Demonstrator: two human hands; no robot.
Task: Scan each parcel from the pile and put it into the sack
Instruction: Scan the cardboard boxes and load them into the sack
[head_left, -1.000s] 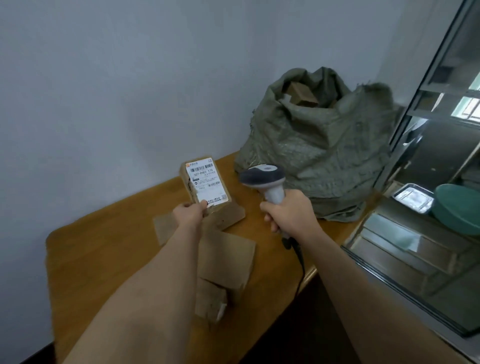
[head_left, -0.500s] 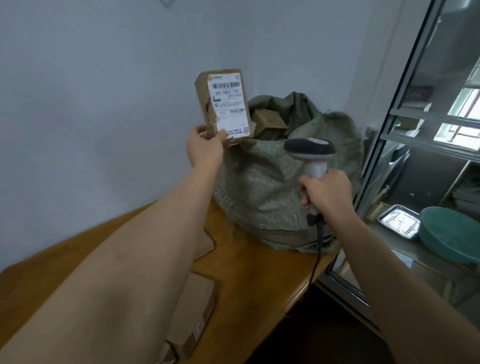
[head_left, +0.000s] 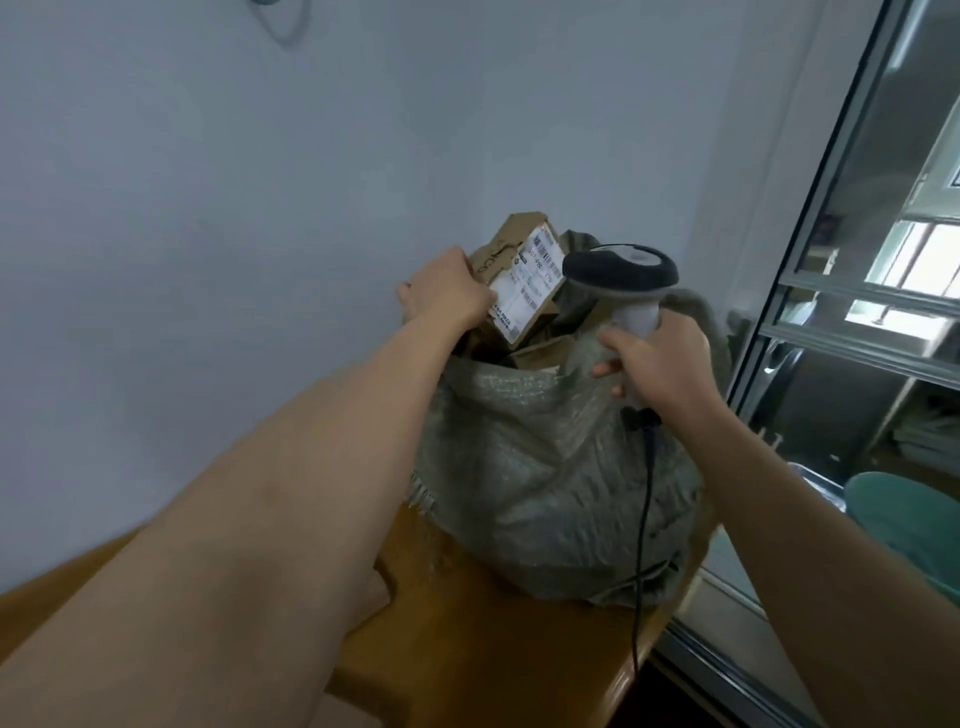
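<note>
My left hand (head_left: 445, 289) grips a brown cardboard parcel (head_left: 521, 270) with a white barcode label, tilted over the open mouth of the grey-green woven sack (head_left: 540, 467). Other brown parcels show inside the sack's mouth. The sack stands on the wooden table (head_left: 467, 649) against the wall. My right hand (head_left: 657, 361) holds the handle of a corded barcode scanner (head_left: 621, 273), just right of the parcel and in front of the sack's top. The pile of parcels is out of sight behind my left arm.
A glass partition with a metal frame (head_left: 810, 291) runs along the right, close to the sack. Behind it lies a teal basin (head_left: 914, 525). The scanner's black cable (head_left: 643, 545) hangs down over the sack to the table's right edge. A pale wall is behind.
My left hand has carried the parcel from the table up and right, then down onto the sack's mouth. My right hand with the scanner rose beside it. The camera turned toward the sack.
</note>
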